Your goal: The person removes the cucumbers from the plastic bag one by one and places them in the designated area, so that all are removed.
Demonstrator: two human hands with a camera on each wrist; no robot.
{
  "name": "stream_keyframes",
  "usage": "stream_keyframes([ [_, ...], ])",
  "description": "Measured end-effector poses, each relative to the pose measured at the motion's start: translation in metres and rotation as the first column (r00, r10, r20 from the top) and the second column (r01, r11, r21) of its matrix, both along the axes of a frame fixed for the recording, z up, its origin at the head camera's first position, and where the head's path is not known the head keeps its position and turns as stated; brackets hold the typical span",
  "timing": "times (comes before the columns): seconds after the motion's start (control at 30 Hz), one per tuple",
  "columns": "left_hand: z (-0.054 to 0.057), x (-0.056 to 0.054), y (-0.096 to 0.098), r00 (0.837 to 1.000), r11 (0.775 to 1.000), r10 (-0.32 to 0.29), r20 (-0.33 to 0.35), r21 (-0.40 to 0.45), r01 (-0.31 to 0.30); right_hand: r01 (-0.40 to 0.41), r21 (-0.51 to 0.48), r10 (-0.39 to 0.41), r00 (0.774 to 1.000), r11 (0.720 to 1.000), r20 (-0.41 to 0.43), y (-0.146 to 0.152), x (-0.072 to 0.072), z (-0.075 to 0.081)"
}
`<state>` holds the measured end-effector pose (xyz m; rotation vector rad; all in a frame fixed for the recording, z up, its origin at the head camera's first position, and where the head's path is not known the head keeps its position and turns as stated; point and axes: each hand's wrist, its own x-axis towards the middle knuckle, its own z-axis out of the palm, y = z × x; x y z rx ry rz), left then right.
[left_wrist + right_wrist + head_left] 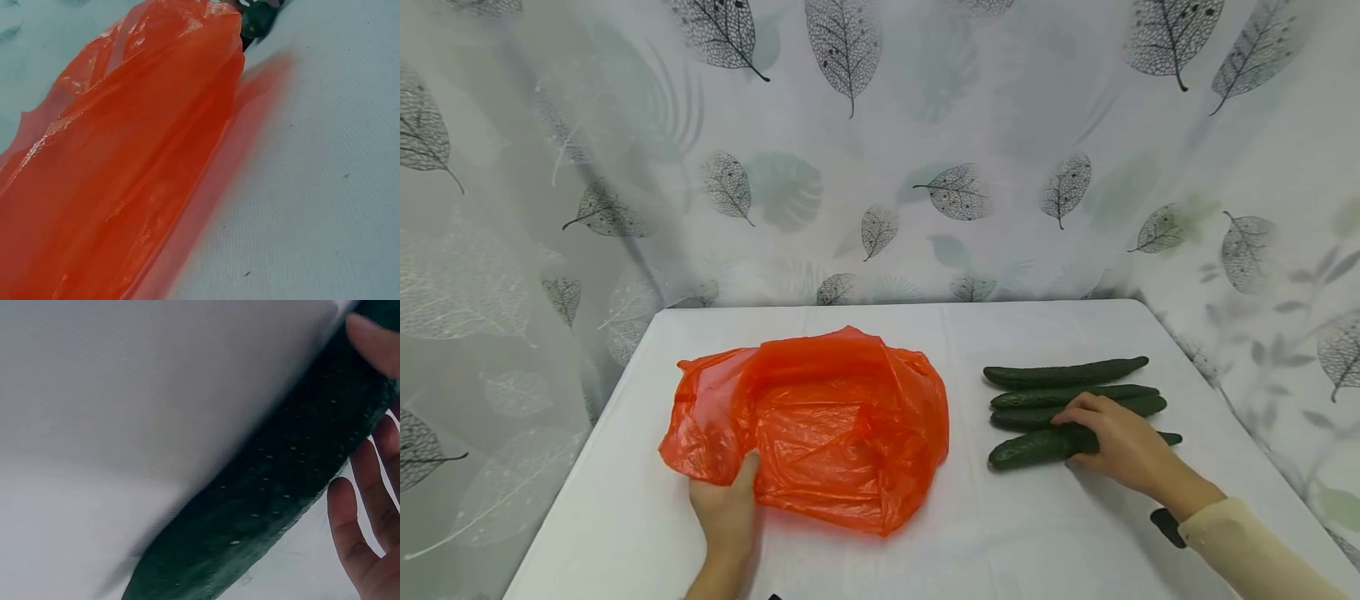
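Observation:
My left hand grips the near left edge of an orange plastic bag, its thumb on top of the film and its other fingers hidden beneath. The bag's mouth gapes toward me; the left wrist view shows its crinkled side close up. On the right, my right hand grips the nearest cucumber around its middle. In the right wrist view the thumb lies on one side of this dark green cucumber and the fingers along the other.
Behind the held cucumber lie three more, side by side: a far one, a middle one and a nearer one. The white table ends at a leaf-patterned curtain.

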<state>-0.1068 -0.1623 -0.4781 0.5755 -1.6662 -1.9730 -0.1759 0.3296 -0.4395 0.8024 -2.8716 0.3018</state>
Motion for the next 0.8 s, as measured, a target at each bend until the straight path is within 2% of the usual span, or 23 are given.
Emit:
stream_keyframes([
  [0.07, 0.001, 0.000, -0.006, 0.997, 0.999, 0.032, -0.064, -0.026, -0.033, 0.014, -0.014, -0.014, 1.000, 1.000, 0.021, -0.002, 0.000, 0.002],
  [0.17, 0.004, 0.000, -0.017, 0.986, 0.997, 0.068, -0.151, -0.017, -0.071, 0.029, -0.032, -0.028, 0.998, 0.999, 0.055, -0.005, 0.000, 0.004],
  [0.33, 0.017, 0.000, -0.035, 0.965, 0.992, 0.124, -0.231, 0.041, -0.118, 0.056, -0.051, -0.050, 0.994, 0.997, 0.099, -0.010, 0.001, 0.009],
  [0.4, 0.025, -0.002, -0.041, 0.942, 0.988, 0.154, -0.298, 0.044, -0.148, 0.070, -0.068, -0.063, 0.992, 0.995, 0.106, -0.012, 0.002, 0.013],
  [0.47, 0.035, -0.004, -0.047, 0.909, 0.984, 0.169, -0.381, 0.014, -0.177, 0.083, -0.084, -0.074, 0.992, 0.993, 0.103, -0.015, 0.000, 0.018],
  [0.53, 0.044, -0.008, -0.052, 0.879, 0.977, 0.157, -0.449, -0.062, -0.206, 0.087, -0.098, -0.078, 0.993, 0.991, 0.089, -0.018, -0.003, 0.025],
  [0.57, 0.051, -0.009, -0.052, 0.872, 0.970, 0.140, -0.468, -0.111, -0.215, 0.086, -0.103, -0.078, 0.994, 0.991, 0.079, -0.020, -0.005, 0.028],
  [0.63, 0.068, -0.008, -0.049, 0.878, 0.946, 0.090, -0.471, -0.235, -0.223, 0.079, -0.123, -0.072, 0.996, 0.989, 0.059, -0.025, -0.010, 0.034],
  [0.73, 0.097, -0.007, -0.038, 0.898, 0.887, 0.017, -0.439, -0.408, -0.216, 0.076, -0.151, -0.071, 0.997, 0.986, 0.041, -0.036, -0.019, 0.043],
  [0.8, 0.114, -0.009, -0.031, 0.904, 0.850, -0.029, -0.427, -0.487, -0.202, 0.077, -0.175, -0.074, 0.997, 0.982, 0.022, -0.045, -0.026, 0.049],
])
